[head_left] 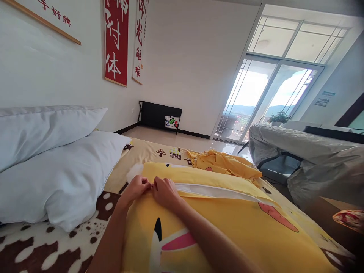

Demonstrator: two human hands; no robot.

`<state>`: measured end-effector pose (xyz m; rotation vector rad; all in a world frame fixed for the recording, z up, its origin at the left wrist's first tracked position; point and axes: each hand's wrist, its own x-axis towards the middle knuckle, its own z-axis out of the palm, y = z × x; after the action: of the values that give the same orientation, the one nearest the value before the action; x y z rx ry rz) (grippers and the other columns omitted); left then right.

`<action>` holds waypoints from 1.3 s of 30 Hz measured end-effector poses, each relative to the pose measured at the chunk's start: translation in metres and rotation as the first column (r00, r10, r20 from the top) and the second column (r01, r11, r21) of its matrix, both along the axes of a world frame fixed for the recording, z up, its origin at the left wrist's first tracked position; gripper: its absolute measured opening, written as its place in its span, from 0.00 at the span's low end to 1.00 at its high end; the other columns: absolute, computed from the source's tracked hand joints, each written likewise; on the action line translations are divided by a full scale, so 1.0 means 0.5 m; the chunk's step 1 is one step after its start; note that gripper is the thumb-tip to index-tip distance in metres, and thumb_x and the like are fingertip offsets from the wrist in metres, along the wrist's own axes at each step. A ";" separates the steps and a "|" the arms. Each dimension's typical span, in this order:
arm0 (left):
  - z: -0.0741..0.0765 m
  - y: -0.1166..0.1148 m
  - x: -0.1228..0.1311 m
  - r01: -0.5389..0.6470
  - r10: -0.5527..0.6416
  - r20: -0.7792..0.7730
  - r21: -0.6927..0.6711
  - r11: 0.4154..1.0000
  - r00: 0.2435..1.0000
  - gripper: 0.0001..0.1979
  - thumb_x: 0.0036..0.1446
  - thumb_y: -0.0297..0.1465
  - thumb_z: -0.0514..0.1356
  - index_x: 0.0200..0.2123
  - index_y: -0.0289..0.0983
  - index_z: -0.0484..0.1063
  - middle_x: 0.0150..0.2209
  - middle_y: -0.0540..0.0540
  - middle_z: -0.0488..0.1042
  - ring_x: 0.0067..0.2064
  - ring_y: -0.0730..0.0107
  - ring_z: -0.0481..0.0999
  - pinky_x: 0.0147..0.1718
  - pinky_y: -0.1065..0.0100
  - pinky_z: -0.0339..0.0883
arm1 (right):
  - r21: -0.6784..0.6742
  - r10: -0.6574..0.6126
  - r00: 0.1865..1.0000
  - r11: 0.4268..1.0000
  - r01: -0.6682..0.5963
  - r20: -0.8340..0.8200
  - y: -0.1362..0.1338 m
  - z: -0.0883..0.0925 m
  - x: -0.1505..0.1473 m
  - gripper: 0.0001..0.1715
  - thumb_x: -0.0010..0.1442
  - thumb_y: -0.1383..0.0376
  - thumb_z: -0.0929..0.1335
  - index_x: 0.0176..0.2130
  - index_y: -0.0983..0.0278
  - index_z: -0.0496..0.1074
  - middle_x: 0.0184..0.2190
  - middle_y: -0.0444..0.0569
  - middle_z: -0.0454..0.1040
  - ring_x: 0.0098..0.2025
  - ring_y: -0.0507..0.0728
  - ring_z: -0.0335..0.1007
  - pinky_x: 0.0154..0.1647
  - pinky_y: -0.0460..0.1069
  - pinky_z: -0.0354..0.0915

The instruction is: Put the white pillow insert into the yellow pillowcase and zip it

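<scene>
A yellow cushion cover (227, 220) with printed cartoon shapes lies on the bed, filled out by something inside. Along its upper part runs a long opening, where white material (210, 189) shows between the yellow edges. At the left end of that opening my left hand (138, 188) pinches the edge of the cover with closed fingers. Right beside it, nearly touching, my right hand (165, 192) is also closed on the edge of the cover, its fingertips partly hidden. A bit of white fluffy material (134, 172) sticks out at the cover's upper left corner.
Two white pillows (76, 167) are stacked on the left of the patterned bed (113, 184). A crumpled yellow cloth (224, 163) lies beyond the cover. At the right stand plastic-covered furniture (284, 144) and a cardboard box (327, 216). A black board (156, 115) leans near the far wall.
</scene>
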<state>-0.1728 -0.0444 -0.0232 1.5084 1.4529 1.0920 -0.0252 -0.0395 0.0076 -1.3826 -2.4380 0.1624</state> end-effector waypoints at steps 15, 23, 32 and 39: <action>0.014 -0.013 0.005 0.138 -0.120 -0.344 0.027 0.990 0.931 0.12 0.56 0.38 0.43 0.25 0.39 0.56 0.29 0.49 0.65 0.33 0.65 0.63 0.34 0.65 0.56 | -0.344 -0.135 0.939 0.939 0.019 -0.317 0.036 0.004 -0.009 0.08 0.46 0.74 0.65 0.24 0.65 0.73 0.17 0.43 0.72 0.21 0.48 0.63 0.24 0.43 0.55; 0.008 -0.016 -0.008 0.257 -0.238 -0.216 0.062 0.964 0.947 0.14 0.57 0.43 0.46 0.29 0.39 0.56 0.30 0.51 0.61 0.33 0.68 0.60 0.35 0.66 0.57 | -0.369 -0.123 0.921 0.929 -0.025 -0.370 0.033 0.004 -0.008 0.07 0.48 0.73 0.64 0.25 0.65 0.71 0.16 0.42 0.70 0.18 0.47 0.61 0.22 0.42 0.55; -0.001 -0.022 -0.029 0.314 -0.310 -0.060 0.068 0.947 0.949 0.19 0.58 0.49 0.49 0.29 0.38 0.56 0.29 0.53 0.56 0.31 0.72 0.55 0.30 0.69 0.54 | -0.301 -0.107 0.938 0.954 0.003 -0.331 0.031 0.014 -0.008 0.05 0.49 0.70 0.67 0.22 0.65 0.71 0.14 0.43 0.69 0.20 0.48 0.61 0.24 0.43 0.53; -0.001 -0.027 -0.032 0.353 -0.357 0.052 0.069 0.933 0.933 0.20 0.56 0.49 0.52 0.30 0.37 0.58 0.29 0.53 0.56 0.30 0.73 0.55 0.28 0.71 0.54 | -0.266 -0.093 0.949 0.964 0.009 -0.302 0.011 0.030 0.002 0.05 0.48 0.71 0.66 0.24 0.66 0.72 0.15 0.43 0.69 0.21 0.49 0.60 0.25 0.44 0.52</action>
<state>-0.1890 -0.0580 -0.0235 1.6817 1.0566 0.9563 -0.0242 -0.0340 0.0227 -1.3997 -2.1706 0.6607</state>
